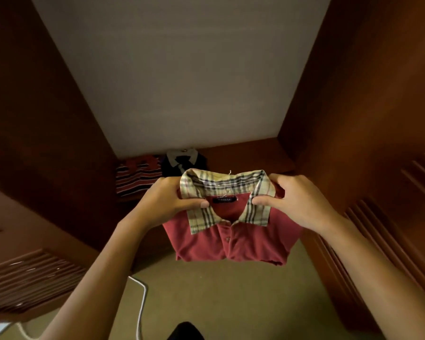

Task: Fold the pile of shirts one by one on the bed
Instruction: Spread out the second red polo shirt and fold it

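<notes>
A folded red polo shirt (233, 244) with a beige plaid collar (227, 182) hangs in the air in front of an open wooden cupboard. My left hand (165, 200) grips its left shoulder at the collar, thumb on top. My right hand (297, 200) grips the right shoulder the same way. On the cupboard shelf behind lie a folded red, white and dark striped shirt (138, 174) and a folded dark shirt with a grey collar (184, 159), side by side. The bed is out of view.
Brown wooden cupboard sides (368, 99) rise left and right, with a pale back panel (177, 69) between them. Louvred door panels (27, 278) stand at lower left and right. A white cable (141, 305) trails over the beige floor (231, 303).
</notes>
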The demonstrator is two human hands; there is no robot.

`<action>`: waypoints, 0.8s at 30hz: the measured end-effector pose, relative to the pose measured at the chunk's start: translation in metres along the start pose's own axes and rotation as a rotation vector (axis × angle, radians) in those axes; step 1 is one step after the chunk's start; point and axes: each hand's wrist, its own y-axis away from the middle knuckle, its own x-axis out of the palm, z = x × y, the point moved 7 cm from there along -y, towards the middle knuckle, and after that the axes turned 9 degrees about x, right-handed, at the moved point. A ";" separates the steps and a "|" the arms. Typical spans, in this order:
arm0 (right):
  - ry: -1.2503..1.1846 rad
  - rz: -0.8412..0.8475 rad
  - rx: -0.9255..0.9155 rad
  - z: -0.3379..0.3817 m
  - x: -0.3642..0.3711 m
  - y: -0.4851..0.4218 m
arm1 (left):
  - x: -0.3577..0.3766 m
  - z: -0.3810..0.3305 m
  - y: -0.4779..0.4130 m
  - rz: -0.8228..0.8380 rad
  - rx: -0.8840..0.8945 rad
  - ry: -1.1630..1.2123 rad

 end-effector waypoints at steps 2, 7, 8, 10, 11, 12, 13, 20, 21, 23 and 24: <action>0.010 0.016 -0.017 -0.015 0.007 -0.058 | 0.000 0.027 -0.044 -0.018 -0.017 -0.010; -0.060 0.061 -0.047 -0.061 0.052 -0.201 | 0.007 0.125 -0.153 -0.026 -0.051 -0.024; -0.067 0.059 -0.047 -0.070 0.062 -0.226 | 0.009 0.144 -0.173 -0.030 -0.064 -0.030; -0.050 0.046 -0.055 -0.088 0.082 -0.276 | 0.016 0.184 -0.209 -0.035 -0.104 -0.037; -0.025 0.043 -0.056 -0.098 0.091 -0.299 | 0.021 0.205 -0.226 -0.035 -0.132 -0.031; -0.004 0.052 -0.057 -0.108 0.101 -0.322 | 0.027 0.225 -0.242 -0.040 -0.164 -0.034; 0.001 0.073 -0.056 -0.118 0.111 -0.343 | 0.032 0.244 -0.257 -0.046 -0.190 -0.042; 0.016 0.147 -0.098 -0.193 0.176 -0.457 | 0.084 0.344 -0.333 -0.075 -0.248 -0.148; 0.028 0.140 -0.112 -0.205 0.183 -0.471 | 0.091 0.356 -0.341 -0.086 -0.257 -0.142; 0.023 0.165 -0.130 -0.230 0.197 -0.501 | 0.106 0.380 -0.358 -0.096 -0.277 -0.118; 0.006 0.215 -0.131 -0.243 0.207 -0.518 | 0.114 0.393 -0.369 -0.095 -0.289 -0.098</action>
